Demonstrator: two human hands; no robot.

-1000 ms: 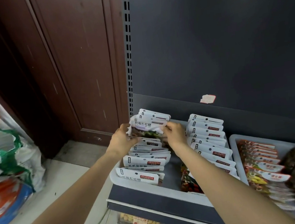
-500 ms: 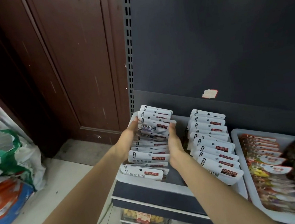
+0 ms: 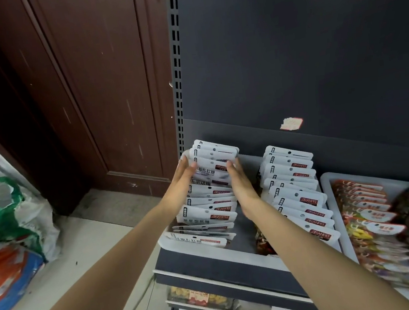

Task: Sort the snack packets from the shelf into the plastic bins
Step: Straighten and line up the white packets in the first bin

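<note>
An open gap separates the two packet rows, though a dark packet seemingly blocks its front.

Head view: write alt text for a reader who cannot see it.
Two bare hands, left hand and right hand, press with straight fingers on either side of a row of white snack packets standing in a grey plastic bin on a dark shelf. A second row of white packets stands beside it, and another bin to the right holds colourful packets.

Small shop, stockroom corner. Grey gondola shelving with slotted upright; plastic bins holding rows of identical snack packets; price sticker on back panel; bulk sacks on floor.
</note>
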